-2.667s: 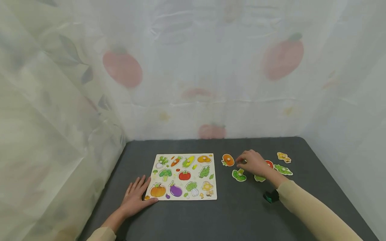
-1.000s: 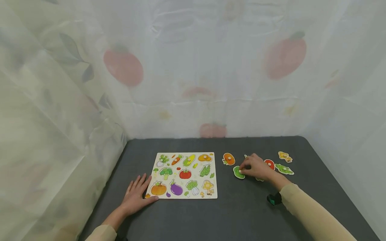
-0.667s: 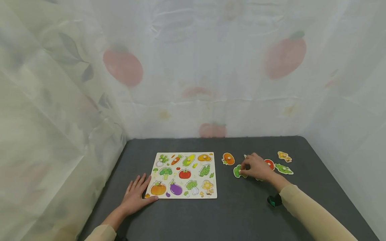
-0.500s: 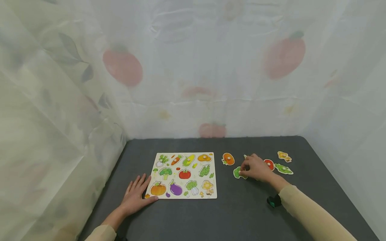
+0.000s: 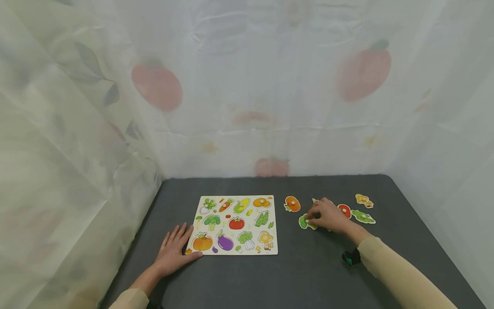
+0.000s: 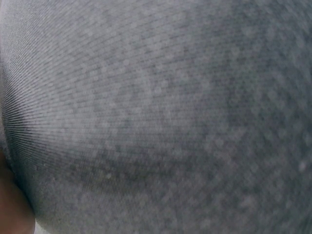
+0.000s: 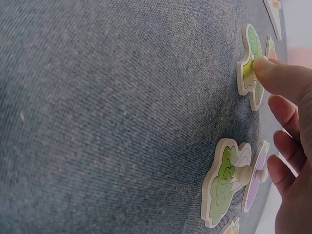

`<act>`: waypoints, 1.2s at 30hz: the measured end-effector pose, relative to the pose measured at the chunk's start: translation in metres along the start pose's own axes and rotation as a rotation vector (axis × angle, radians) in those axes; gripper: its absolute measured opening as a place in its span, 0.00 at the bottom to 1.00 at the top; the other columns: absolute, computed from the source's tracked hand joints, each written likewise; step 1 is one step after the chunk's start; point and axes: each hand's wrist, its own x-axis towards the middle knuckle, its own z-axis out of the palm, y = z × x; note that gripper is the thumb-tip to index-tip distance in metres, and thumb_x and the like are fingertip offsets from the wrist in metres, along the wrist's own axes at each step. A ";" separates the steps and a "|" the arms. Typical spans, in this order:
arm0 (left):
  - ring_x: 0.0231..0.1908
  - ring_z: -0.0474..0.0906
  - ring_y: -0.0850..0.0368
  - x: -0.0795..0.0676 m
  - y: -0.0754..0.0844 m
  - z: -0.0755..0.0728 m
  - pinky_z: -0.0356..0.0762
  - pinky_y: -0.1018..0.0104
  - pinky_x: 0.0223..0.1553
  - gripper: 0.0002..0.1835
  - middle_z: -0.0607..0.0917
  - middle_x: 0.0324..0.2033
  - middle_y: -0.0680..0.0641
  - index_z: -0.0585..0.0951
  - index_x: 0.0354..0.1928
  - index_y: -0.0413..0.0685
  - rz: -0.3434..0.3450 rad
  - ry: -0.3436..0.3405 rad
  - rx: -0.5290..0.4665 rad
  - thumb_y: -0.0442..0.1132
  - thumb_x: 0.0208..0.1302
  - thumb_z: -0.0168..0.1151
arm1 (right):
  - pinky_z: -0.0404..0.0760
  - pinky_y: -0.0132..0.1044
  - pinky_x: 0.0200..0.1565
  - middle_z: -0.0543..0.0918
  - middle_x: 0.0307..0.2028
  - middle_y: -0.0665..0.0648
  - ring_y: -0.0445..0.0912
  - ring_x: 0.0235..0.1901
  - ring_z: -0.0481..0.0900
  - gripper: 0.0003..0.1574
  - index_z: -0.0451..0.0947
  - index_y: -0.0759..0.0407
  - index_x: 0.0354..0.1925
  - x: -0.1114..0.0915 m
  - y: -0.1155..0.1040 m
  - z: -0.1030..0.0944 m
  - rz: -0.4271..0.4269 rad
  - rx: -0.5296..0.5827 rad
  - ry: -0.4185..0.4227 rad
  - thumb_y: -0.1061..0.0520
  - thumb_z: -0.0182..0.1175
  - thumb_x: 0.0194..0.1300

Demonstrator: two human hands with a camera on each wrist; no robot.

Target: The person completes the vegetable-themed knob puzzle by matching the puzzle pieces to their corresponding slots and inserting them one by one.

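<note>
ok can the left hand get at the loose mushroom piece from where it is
Probably not from there: the left hand rests at the left edge of the puzzle board, while the loose mushroom piece lies well over to the right, with the right hand in between.

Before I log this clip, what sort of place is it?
Possibly a makeshift recording booth for tabletop work: pale, fruit-printed sheeting hangs behind and on both sides of a dark tabletop, which holds a vegetable puzzle board and knobbed pieces.
</note>
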 end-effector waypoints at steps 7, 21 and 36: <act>0.78 0.41 0.34 0.000 -0.001 0.000 0.32 0.33 0.73 0.57 0.53 0.79 0.38 0.57 0.82 0.51 0.001 -0.002 -0.002 0.73 0.58 0.65 | 0.72 0.43 0.41 0.81 0.36 0.40 0.43 0.41 0.70 0.04 0.91 0.44 0.38 0.002 -0.003 -0.002 -0.018 -0.013 0.012 0.52 0.73 0.64; 0.78 0.40 0.34 -0.001 0.000 0.000 0.31 0.33 0.73 0.57 0.52 0.80 0.37 0.56 0.82 0.51 -0.001 -0.014 -0.011 0.73 0.59 0.65 | 0.73 0.43 0.43 0.79 0.36 0.43 0.43 0.40 0.69 0.03 0.90 0.43 0.36 0.045 -0.064 0.002 -0.056 -0.114 0.068 0.49 0.74 0.64; 0.78 0.40 0.34 -0.002 0.003 -0.002 0.31 0.33 0.73 0.58 0.52 0.80 0.37 0.56 0.82 0.50 -0.004 -0.019 0.001 0.75 0.58 0.63 | 0.72 0.42 0.48 0.80 0.39 0.44 0.44 0.43 0.69 0.04 0.90 0.41 0.36 0.125 -0.149 0.056 -0.115 -0.164 0.029 0.45 0.72 0.64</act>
